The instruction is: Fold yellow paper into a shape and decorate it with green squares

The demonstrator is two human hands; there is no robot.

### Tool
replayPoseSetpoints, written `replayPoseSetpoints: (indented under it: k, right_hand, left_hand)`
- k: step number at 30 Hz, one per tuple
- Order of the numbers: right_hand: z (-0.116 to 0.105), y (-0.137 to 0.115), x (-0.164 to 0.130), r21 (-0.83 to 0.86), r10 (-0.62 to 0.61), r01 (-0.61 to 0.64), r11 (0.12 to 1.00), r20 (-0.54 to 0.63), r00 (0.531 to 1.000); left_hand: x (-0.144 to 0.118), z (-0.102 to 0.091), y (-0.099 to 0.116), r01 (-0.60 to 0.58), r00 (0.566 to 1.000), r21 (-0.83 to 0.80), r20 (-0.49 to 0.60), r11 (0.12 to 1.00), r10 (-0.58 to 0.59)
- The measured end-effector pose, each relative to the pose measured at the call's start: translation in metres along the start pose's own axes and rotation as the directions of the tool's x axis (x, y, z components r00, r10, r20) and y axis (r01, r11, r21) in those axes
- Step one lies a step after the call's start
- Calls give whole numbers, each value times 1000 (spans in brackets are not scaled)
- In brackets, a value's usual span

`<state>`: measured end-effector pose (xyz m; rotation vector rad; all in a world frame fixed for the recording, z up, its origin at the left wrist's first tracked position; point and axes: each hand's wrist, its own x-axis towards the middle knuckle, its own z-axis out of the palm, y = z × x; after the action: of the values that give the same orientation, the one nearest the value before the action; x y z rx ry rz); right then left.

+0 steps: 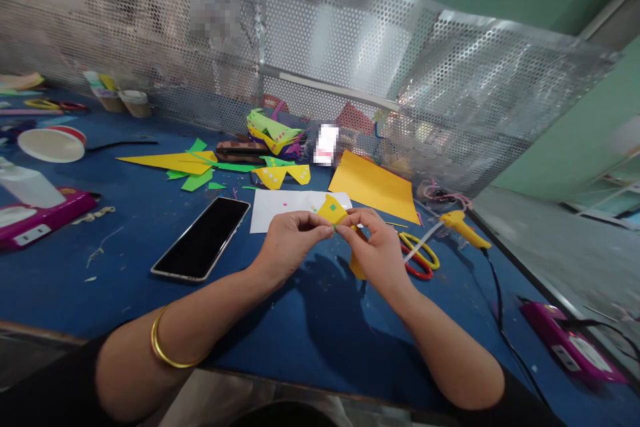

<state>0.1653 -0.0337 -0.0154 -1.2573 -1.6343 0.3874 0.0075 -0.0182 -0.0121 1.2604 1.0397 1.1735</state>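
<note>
Both hands, the left hand (290, 235) and right hand (376, 245), pinch a folded yellow paper piece (333, 211) between closed fingertips, above the blue counter (300, 327), scissors (419, 255) just right, phone (203, 238) left.

We reach both forearms forward and bring our hands together in front of us. Our left hand (290, 240) curls loosely, thumb and forefinger pinched. Our right hand (377, 247) meets it, fingers (350, 221) bent and pinched at the tips.
</note>
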Motion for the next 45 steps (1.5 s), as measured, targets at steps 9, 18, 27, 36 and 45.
replayPoseSetpoints:
  k: [9,18,27,36,45]
  right_hand:
    - [-11,-9,7,2,139,-140,990,51,989]
    - [-17,-10,8,4,123,-125,992,125,985]
    - [-8,-4,4,24,-52,52,998,-7,999]
    - [2,-2,-1,8,-70,71,997,-129,989]
    - [4,-1,-2,51,-49,56,997,-127,991]
  left_hand:
    - [2,0,0,20,998,-20,61,1000,-19]
    - [5,-3,2,153,988,-137,31,979,-151]
    - [4,-1,1,195,981,-242,58,951,-186]
    - [2,1,1,217,976,-283,80,934,-203]
    - [2,1,1,234,972,-278,98,932,-215]
